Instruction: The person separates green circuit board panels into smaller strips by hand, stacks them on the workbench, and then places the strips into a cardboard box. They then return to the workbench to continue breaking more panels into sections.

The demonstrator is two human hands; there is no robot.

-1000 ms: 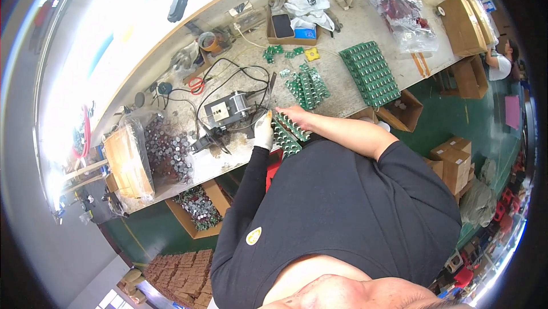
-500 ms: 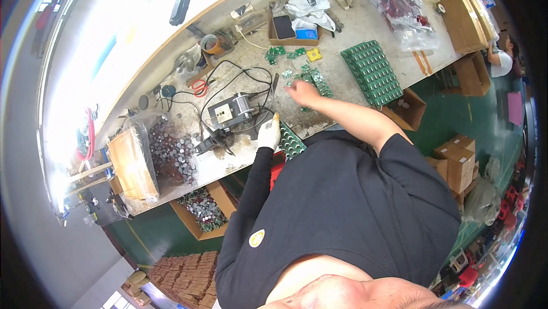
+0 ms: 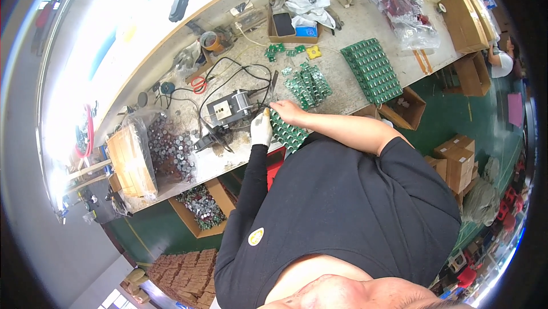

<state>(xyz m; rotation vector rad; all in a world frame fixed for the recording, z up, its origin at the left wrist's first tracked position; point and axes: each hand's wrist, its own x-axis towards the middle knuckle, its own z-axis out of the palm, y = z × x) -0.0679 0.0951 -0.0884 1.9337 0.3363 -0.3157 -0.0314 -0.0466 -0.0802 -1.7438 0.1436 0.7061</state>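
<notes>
My left hand [image 3: 261, 130], in a white glove, grips the left edge of a green circuit board panel [image 3: 289, 135] dotted with rows of silvery parts. That panel is at the bench's front edge, close against my black shirt. My bare right hand [image 3: 288, 112] is closed at the panel's upper corner, its fingertips near the left thumb; the fingers hide what lies right between them. Just beyond the left hand sits a small grey and black machine [image 3: 229, 109] with a silvery cylinder on its right. Green board strips [image 3: 309, 85] lie in a pile beyond my right hand.
A stack of green board panels [image 3: 372, 72] stands on the right. Round silvery parts [image 3: 174, 152] are heaped at left, near red scissors [image 3: 198, 85] and black cables. A cardboard box [image 3: 294, 39] stands at the back. Below the bench edge is an open carton [image 3: 220, 198] of parts.
My right hand has come left and nearer, from the board strips to the panel's upper corner. My left hand and the panel have shifted slightly left, and more of the panel shows.
</notes>
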